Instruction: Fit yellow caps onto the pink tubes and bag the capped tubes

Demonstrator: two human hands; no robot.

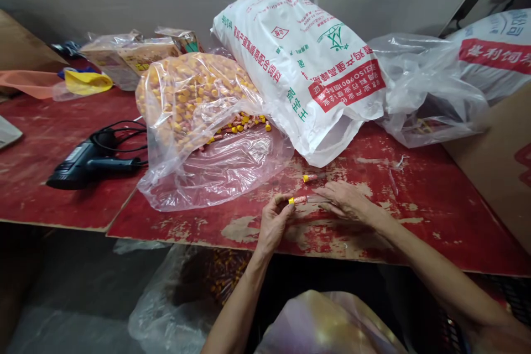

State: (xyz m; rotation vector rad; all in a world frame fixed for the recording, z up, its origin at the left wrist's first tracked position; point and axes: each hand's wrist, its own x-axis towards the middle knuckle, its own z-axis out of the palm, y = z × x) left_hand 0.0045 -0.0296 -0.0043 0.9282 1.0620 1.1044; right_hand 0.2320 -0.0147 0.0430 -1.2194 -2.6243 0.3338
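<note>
My left hand [277, 215] pinches the yellow end of a small yellow-capped tube [299, 199] with a pinkish-red printed body. Over at the tube's other end, a thin clear or greyish part runs to the fingers of my right hand [342, 199], which are closed around it. Just beyond both hands, a second yellow-capped tube [309, 178] lies on the red table [257, 227]. A clear plastic bag [199, 99] full of similar tubes rests behind my left hand, some of them spilling at its mouth.
A large white printed sack [298, 66] leans at the back. To the left lies a dark heat gun [89, 160] with its cord. Clear plastic [427, 83] and a cardboard box [493, 155] stand right. Below the table edge, a plastic-lined container [166, 298] holds more tubes.
</note>
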